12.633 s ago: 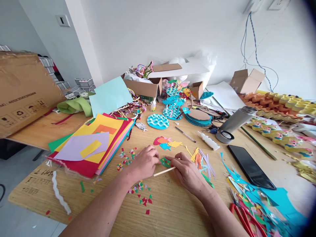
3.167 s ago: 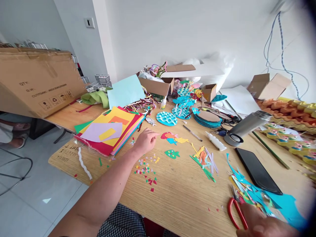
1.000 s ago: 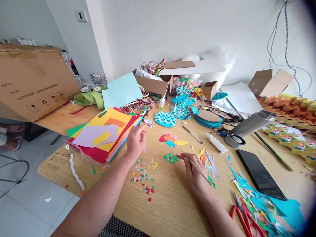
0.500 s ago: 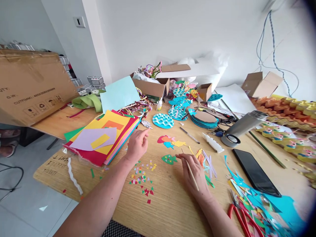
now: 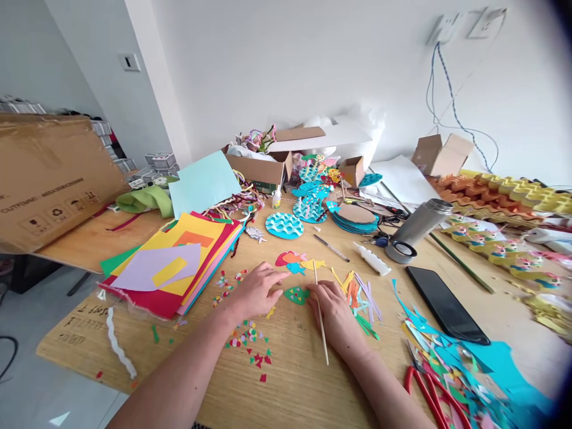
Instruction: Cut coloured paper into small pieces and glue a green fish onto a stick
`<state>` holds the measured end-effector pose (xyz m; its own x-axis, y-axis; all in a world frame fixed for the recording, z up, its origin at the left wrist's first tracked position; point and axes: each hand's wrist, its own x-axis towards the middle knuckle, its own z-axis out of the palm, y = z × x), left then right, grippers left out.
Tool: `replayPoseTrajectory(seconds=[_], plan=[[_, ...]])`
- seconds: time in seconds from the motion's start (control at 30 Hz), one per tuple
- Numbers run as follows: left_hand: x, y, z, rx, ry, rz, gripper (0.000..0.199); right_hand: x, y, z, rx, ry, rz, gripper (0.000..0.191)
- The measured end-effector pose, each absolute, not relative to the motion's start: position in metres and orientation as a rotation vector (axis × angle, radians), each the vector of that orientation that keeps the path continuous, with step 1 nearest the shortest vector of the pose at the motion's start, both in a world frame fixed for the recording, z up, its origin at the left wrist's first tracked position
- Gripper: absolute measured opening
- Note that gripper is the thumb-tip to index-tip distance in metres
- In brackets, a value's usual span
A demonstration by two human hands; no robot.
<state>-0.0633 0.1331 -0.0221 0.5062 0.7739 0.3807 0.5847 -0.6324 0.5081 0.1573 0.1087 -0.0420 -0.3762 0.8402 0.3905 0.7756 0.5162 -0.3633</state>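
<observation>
My left hand (image 5: 261, 290) hovers or rests just left of the green paper fish (image 5: 295, 295), index finger stretched toward the blue paper fish (image 5: 295, 268) and thumb apart from it. My right hand (image 5: 330, 307) grips a thin pale wooden stick (image 5: 322, 333), which slants across its fingers. Its fingertips are at the green fish's tail; whether they press on it I cannot tell. Small coloured dots cover the green fish. Above it lie a red paper fish (image 5: 280, 258) and a yellow paper fish (image 5: 314, 264). Tiny paper circles (image 5: 243, 333) and red paper pieces (image 5: 260, 360) lie below my left hand.
Left is a stack of coloured paper (image 5: 156, 268). To the right lie paper strips (image 5: 354, 292), a white glue bottle (image 5: 372, 258), a phone (image 5: 447, 304), a steel flask (image 5: 420, 223) and red-handled scissors (image 5: 431, 390) among scraps. Blue wavy discs (image 5: 284, 226) sit farther back.
My left hand has moved down and right toward the green fish, its index finger now extended. My right hand has moved in to the fish's tail, and the stick stands out more upright.
</observation>
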Motion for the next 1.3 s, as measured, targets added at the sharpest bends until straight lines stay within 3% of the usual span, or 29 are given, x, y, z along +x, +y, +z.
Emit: replayPoseTrajectory(seconds=[0.33,0.57,0.93,1.07,1.3], plan=[[-0.065,0.136,-0.022,2.379,1.192,0.952,0.046,0.153,0.108,-0.041,-1.29,-2.205,0.169,0.018],[-0.082,0.147,-0.009,1.757,1.252,1.158,0.037,0.152,0.107,-0.042,-1.256,-2.131,0.279,0.017],[-0.092,0.15,-0.01,1.308,0.99,1.055,0.041,0.151,0.102,-0.04,-1.248,-1.686,0.882,0.026],[-0.083,0.143,-0.004,1.209,0.838,0.913,0.05,0.145,0.098,-0.033,-1.202,-1.572,1.086,0.034],[-0.072,0.133,-0.002,1.317,0.823,0.736,0.057,0.137,0.092,-0.026,-1.137,-1.537,1.191,0.033]])
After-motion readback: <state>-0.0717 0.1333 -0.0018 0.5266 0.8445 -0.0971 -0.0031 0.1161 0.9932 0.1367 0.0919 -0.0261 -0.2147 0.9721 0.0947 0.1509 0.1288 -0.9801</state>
